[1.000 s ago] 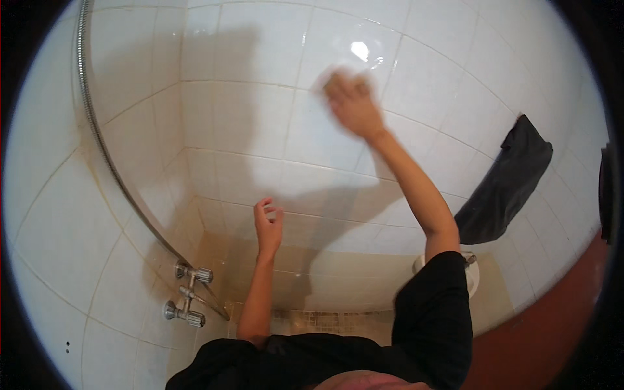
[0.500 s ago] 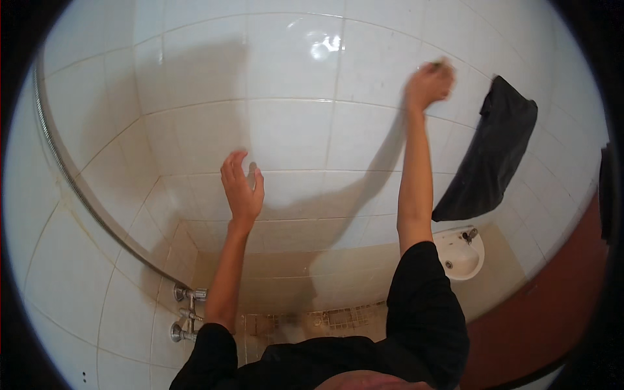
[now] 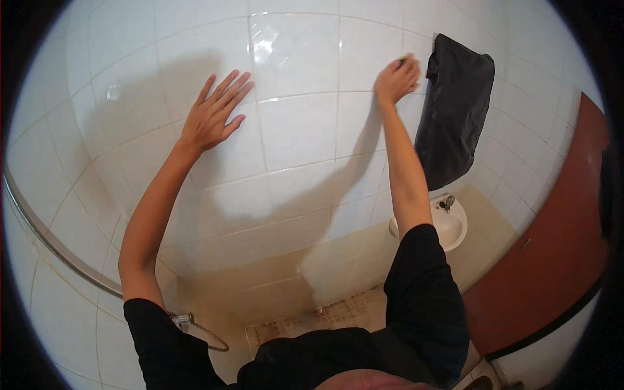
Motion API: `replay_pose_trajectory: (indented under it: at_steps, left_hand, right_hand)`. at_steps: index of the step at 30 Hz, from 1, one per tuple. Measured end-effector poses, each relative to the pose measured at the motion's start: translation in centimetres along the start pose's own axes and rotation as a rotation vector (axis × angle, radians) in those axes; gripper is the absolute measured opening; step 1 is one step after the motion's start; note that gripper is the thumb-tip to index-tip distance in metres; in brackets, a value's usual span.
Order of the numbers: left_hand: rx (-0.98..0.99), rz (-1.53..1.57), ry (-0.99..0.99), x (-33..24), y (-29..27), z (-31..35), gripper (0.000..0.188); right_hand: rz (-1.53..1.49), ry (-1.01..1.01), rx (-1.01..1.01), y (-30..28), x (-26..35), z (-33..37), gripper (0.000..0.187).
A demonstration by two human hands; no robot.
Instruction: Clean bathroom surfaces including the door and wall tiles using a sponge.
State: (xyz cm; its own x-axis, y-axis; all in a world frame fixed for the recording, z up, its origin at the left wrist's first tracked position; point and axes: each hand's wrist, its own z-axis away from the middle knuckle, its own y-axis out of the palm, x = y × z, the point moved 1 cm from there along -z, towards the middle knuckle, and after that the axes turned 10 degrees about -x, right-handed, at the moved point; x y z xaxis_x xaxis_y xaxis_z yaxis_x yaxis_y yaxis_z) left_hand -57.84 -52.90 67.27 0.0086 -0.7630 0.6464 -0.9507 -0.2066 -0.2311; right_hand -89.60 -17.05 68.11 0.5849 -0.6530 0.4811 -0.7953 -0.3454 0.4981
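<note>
My left hand (image 3: 213, 116) is open, its fingers spread and laid toward the white tiled wall (image 3: 296, 133). Farther right, my right hand (image 3: 396, 79) is closed around a small green pad (image 3: 402, 61). Only a sliver of the pad shows above the fingers; the rest is hidden. That hand is against the same wall, just left of a black plastic cover (image 3: 458, 110) hanging there.
Below the black cover a small white washbasin (image 3: 453, 229) with a tap is fixed to the wall. A reddish-brown door (image 3: 539, 240) stands at the right. At the lower left are a shower tap (image 3: 184, 319) and a metal hose (image 3: 52, 250).
My left hand has risen up and left to the wall, its fingers now spread flatter. The view has shifted, and my right hand, still gripping the green pad, appears closer to the black cover.
</note>
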Motion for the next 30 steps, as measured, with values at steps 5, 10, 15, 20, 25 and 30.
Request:
replay_pose_trajectory:
  at_steps: [5,10,15,20,25,30]
  left_hand:
    - [-0.079,-0.089,-0.079,1.3,1.2,-5.6,0.072]
    - [-0.305,-0.18,-0.116,4.9,2.4,-12.9,0.071]
    - [-0.42,-0.251,-0.098,5.7,3.5,-14.4,0.064]
    - [-0.353,-0.266,-0.329,2.4,4.6,-10.2,0.072]
    - [-0.122,-0.208,-0.488,-11.2,7.5,3.6,0.074]
    - [0.067,0.111,-0.375,-25.2,10.2,9.6,0.07]
  right_hand:
    - [-0.724,-1.441,0.688,-6.3,4.5,6.1,0.047]
    - [-0.606,-0.776,0.421,0.4,6.6,-3.4,0.038]
    - [-0.443,-0.598,0.296,0.1,11.5,-1.3,0.04]
    - [-1.053,-1.788,0.662,-5.2,9.0,6.2,0.038]
    - [-0.8,-1.399,0.704,0.7,8.3,-3.0,0.037]
    - [-0.634,-0.545,0.3,1.9,18.2,-7.2,0.041]
